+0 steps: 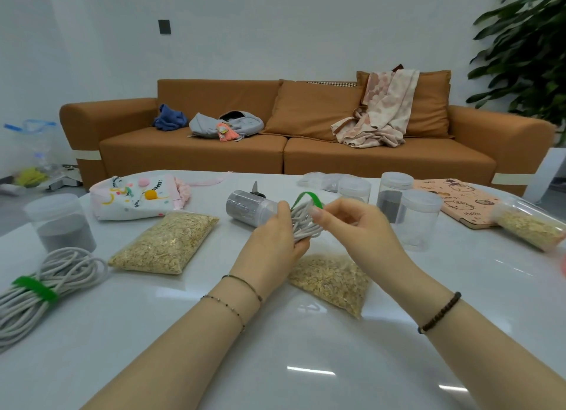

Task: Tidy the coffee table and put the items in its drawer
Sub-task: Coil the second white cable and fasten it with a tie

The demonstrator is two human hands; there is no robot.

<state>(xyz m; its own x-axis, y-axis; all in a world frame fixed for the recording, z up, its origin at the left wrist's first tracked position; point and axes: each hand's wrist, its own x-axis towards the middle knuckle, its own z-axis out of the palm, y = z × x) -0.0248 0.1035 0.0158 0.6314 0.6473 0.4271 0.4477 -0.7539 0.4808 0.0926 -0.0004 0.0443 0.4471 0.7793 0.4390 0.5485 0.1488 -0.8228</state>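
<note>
Above the middle of the glossy white surface point(275, 348), the left hand point(275, 238) holds a small bundle of grey cord point(301, 224) — its grip clamped round the folded strands. The right hand point(346, 223) pinches one end of a green fastening strap point(306, 197) that arches over the bundle's top, its grip closed on it. A clear bag of oats point(333, 282) lies on the surface just beneath the hands — a larger coil of grey cord point(52, 275) rests at the left edge.

A grey cable bundle point(301, 223) is gripped by the left hand point(275, 241) above the surface point(275, 348); its green strap point(306, 199) is pinched by the right hand point(343, 223)
</note>
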